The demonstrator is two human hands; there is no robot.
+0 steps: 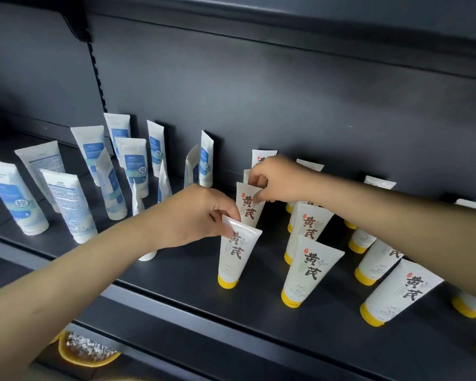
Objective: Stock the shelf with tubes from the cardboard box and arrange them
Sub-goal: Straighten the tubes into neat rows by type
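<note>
Nearest the camera, both bare forearms reached in over the dark metal shelf [176, 279]. On the head view, the left hand [195, 215] had thumb and fingertips pinched on the crimped top of the front white plastic tube with yellow cap [238, 257], which stood cap-down near the shelf's front edge. The right hand [278, 180] pinched the top of the matching white tube directly behind it [249, 207]. Further yellow-capped tubes [308, 270] stood in rows just to the right, partly hidden by the right forearm. Blue-and-white tubes [132, 160] stood unevenly to the left. No cardboard box was in view. Risk noted: the tubes balanced on narrow caps, so a sideways tug or a lowered forearm would likely topple neighbours in sequence.
</note>
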